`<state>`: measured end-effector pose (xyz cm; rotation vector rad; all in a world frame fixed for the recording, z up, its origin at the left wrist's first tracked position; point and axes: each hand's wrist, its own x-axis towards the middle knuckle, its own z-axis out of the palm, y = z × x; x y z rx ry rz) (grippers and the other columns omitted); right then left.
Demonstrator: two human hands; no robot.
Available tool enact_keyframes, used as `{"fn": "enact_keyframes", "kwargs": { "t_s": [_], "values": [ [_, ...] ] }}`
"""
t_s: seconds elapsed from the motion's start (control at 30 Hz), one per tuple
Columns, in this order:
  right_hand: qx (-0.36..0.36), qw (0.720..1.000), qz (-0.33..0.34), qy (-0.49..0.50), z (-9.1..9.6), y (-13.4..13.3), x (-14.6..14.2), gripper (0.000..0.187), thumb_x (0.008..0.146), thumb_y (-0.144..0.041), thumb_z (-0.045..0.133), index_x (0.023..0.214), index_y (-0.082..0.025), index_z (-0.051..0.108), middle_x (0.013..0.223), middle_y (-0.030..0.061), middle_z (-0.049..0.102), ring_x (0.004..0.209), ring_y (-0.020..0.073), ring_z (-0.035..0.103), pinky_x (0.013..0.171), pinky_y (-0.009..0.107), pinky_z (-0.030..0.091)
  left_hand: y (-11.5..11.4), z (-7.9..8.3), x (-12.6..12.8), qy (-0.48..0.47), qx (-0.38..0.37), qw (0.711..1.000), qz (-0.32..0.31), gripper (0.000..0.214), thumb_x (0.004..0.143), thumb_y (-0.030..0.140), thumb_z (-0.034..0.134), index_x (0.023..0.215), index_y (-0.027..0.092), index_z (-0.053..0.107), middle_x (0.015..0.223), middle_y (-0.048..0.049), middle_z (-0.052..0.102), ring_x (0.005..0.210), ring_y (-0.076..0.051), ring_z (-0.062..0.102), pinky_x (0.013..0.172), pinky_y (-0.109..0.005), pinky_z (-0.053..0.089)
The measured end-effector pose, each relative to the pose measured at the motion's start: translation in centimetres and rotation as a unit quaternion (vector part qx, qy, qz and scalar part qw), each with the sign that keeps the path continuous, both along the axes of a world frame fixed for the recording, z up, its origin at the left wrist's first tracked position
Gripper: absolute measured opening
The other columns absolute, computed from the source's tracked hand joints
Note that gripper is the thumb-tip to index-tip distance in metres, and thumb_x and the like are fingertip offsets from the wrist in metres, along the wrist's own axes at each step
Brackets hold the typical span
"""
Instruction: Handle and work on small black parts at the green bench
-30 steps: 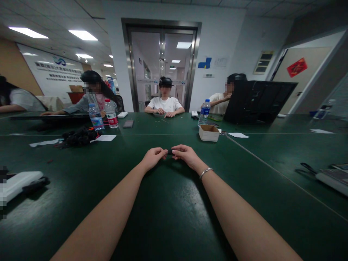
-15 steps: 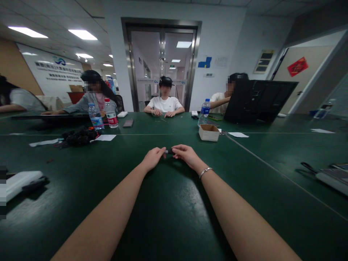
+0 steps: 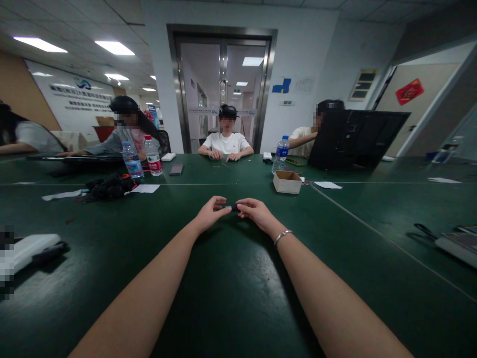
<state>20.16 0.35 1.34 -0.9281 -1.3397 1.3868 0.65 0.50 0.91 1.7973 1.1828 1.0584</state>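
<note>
Over the green table (image 3: 238,278), in front of me, both my hands meet at a small dark stick-like object (image 3: 234,208) with a paler end, too small to name. My right hand (image 3: 257,211) pinches its dark part between thumb and fingers, a silver bracelet (image 3: 282,237) round that wrist. At the paler left end, the thumb of my left hand (image 3: 209,214) touches or nearly touches the object. The other left fingers are lifted apart from the thumb, and the hand is open.
A small open cardboard box (image 3: 287,183) stands beyond my right hand, near a water bottle (image 3: 280,154). Black tangled items (image 3: 108,188), papers and two bottles lie or stand at left. A large black panel (image 3: 357,139) rises at right. Several people sit around the table.
My left fingers have lifted and spread from their pinch on the object's paler end, with the thumb now reaching further right. My right hand keeps its hold.
</note>
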Motion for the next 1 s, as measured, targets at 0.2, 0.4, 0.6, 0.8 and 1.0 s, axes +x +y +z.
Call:
{"fn": "enact_keyframes", "kwargs": {
  "t_s": [0.2,0.4,0.6,0.8,1.0],
  "values": [
    [-0.006,1.0,-0.001,0.001,0.1,-0.09,-0.06,0.029,0.061,-0.024,0.079,0.086,-0.014,0.068,0.073,0.0016,0.067,0.059,0.008,0.06,0.056,0.02,0.048,-0.39,0.4,0.08,0.058,0.03,0.998,0.001,0.036,0.074,0.051,0.057,0.085,0.018,0.067,0.101,-0.0075,0.064,0.099,-0.023,0.057,0.092,-0.037,0.04],
    [-0.003,1.0,0.005,-0.005,0.24,-0.22,-0.06,0.029,0.061,-0.024,0.078,0.087,-0.014,0.068,0.075,0.0023,0.067,0.061,0.0085,0.06,0.058,0.021,0.048,-0.48,0.34,0.08,0.069,0.011,0.998,-0.008,0.042,0.079,0.055,0.049,0.082,0.018,0.068,0.099,-0.0082,0.065,0.1,-0.023,0.057,0.092,-0.037,0.041],
    [-0.001,1.0,0.004,-0.001,0.15,-0.14,-0.04,0.029,0.062,-0.025,0.078,0.087,-0.014,0.068,0.071,0.0015,0.066,0.06,0.0084,0.06,0.056,0.02,0.048,0.05,-0.15,-0.04,0.045,0.031,0.998,0.019,0.045,0.065,0.042,0.068,0.104,0.02,0.061,0.118,-0.0078,0.058,0.108,-0.024,0.053,0.088,-0.034,0.043],
    [-0.002,1.0,0.008,-0.003,0.16,-0.15,-0.04,0.029,0.062,-0.024,0.078,0.088,-0.014,0.068,0.074,0.0019,0.067,0.061,0.0084,0.06,0.058,0.021,0.048,0.07,-0.05,-0.06,0.073,0.026,0.997,-0.029,0.036,0.08,0.05,0.048,0.077,0.019,0.066,0.103,-0.0076,0.064,0.104,-0.023,0.055,0.095,-0.036,0.039],
    [0.0,1.0,0.012,-0.003,0.2,-0.21,-0.05,0.03,0.061,-0.025,0.078,0.088,-0.015,0.068,0.073,0.0016,0.066,0.061,0.0084,0.06,0.058,0.021,0.048,-0.18,0.1,-0.06,0.043,0.001,0.999,-0.008,0.038,0.073,0.048,0.06,0.098,0.02,0.063,0.111,-0.0086,0.061,0.107,-0.024,0.054,0.093,-0.036,0.041]
  ]
}}
